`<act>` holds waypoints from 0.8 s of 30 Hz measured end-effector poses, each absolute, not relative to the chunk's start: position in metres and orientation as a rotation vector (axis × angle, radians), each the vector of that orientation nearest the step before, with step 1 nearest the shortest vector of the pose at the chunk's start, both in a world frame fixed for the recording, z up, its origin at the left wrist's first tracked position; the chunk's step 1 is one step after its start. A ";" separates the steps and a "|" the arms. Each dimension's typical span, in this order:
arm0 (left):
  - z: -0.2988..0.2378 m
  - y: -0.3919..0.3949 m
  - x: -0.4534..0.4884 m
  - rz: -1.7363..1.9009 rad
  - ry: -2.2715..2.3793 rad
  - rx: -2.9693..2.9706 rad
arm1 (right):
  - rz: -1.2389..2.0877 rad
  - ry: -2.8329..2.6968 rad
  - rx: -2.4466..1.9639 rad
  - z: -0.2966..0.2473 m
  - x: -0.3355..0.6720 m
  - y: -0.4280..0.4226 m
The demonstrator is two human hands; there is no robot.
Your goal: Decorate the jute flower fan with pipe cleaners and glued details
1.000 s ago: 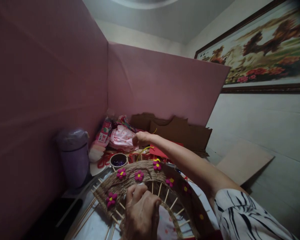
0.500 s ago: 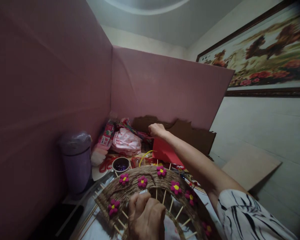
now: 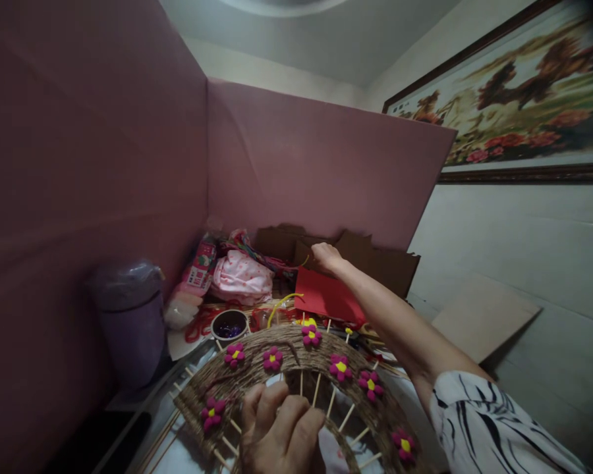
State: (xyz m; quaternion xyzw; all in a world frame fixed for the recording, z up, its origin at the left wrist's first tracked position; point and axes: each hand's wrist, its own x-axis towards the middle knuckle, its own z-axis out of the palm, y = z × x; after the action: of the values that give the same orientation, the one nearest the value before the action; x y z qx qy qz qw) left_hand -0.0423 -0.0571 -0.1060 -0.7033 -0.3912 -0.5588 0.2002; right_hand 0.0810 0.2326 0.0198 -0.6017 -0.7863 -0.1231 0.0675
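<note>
A round woven twine wreath [image 3: 286, 345] on wooden sticks, dotted with pink flowers with yellow centres, lies in front of me. My left hand [image 3: 279, 431] is closed on its inner rim and sticks, at the bottom of the view. My right hand [image 3: 325, 255] is stretched far back and closed, resting at the top edge of a red paper sheet [image 3: 326, 299] next to brown cardboard pieces [image 3: 370, 260]. Its fingers are curled; what they pinch is too small to make out.
Pink partition boards [image 3: 301, 158] wall the left and back. A lilac lidded bin [image 3: 128, 316] stands left. A small bowl of purple beads [image 3: 230, 326], a pink cloth bundle [image 3: 242, 276] and packets lie behind the wreath. A cardboard sheet [image 3: 479, 316] lies right.
My right hand moved rightward from the pink cloth bundle to the red sheet's top edge by the cardboard. The left hand kept its hold on the wreath; the view shifted slightly.
</note>
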 end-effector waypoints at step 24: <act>-0.115 -0.047 -0.047 -1.510 -1.116 -1.943 | -0.134 -2.474 -1.667 0.004 0.028 0.246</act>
State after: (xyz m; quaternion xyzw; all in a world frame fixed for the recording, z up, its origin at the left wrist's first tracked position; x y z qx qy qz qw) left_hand -0.0473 -0.0472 -0.1152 -0.7019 -0.4032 -0.5452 0.2179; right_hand 0.0280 0.2463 0.0036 -0.5565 -0.8260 -0.0446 0.0775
